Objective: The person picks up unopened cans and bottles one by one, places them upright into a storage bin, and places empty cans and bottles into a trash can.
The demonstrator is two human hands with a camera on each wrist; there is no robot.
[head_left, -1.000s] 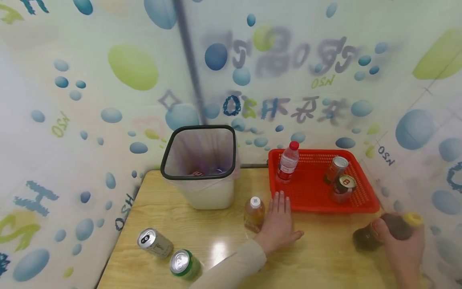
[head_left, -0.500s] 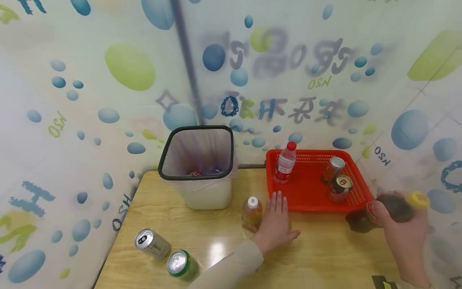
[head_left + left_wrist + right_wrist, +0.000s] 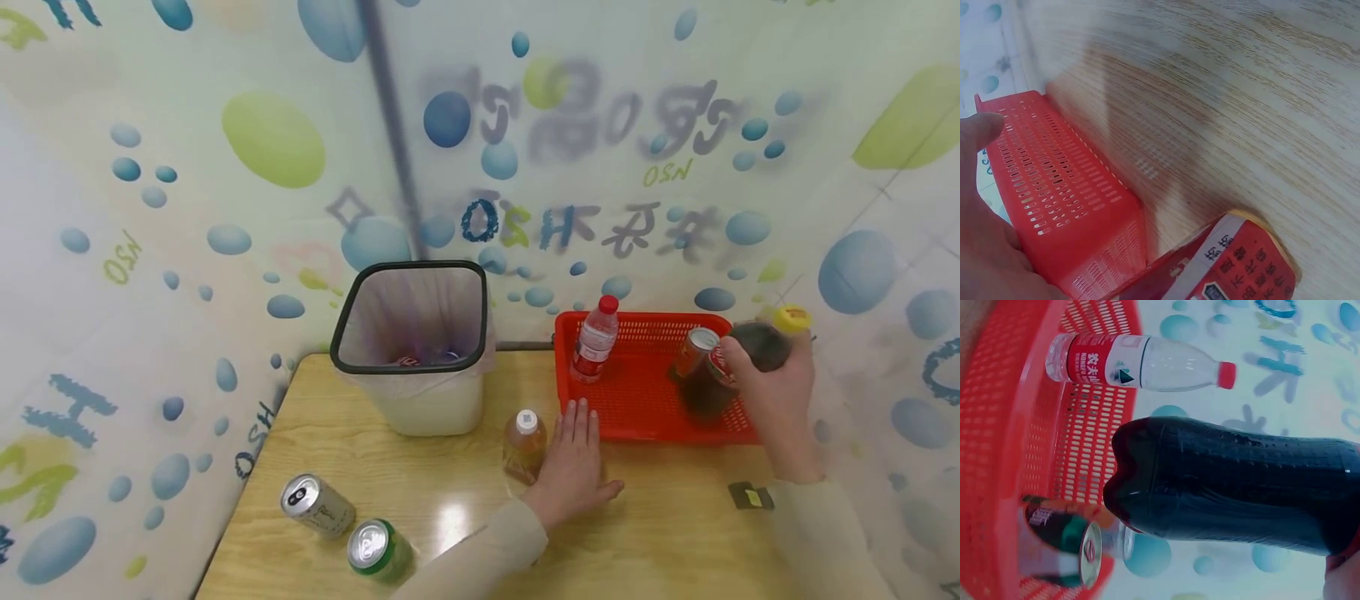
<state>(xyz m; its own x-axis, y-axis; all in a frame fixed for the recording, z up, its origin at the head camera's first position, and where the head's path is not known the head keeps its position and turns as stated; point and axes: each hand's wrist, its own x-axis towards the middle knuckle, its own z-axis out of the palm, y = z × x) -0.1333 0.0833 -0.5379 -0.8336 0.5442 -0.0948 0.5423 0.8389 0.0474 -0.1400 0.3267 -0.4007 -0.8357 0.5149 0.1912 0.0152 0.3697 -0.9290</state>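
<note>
We grip dark yellow-capped bottle (image 3: 1229, 484) in right hand (image 3: 776, 396), tilted over right end of red basket (image 3: 637, 400). Our left hand (image 3: 568, 477) lies fingers straight at basket's near side, beside amber bottle (image 3: 522, 454). Water bottle (image 3: 596, 343), two cans (image 3: 1050, 544) sit in basket. Lined bin (image 3: 442, 408) stands on table (image 3: 660, 525).

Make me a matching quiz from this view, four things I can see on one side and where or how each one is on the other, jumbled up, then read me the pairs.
Things:
1. cola bottle
2. Nongfu water bottle
3. amber drink bottle
4. lined waste bin

Places and states:
A. on the table, beside the left hand
B. edged with a black rim
C. gripped by the right hand
D. upright in the red basket

Pairs: 1-C, 2-D, 3-A, 4-B.
</note>
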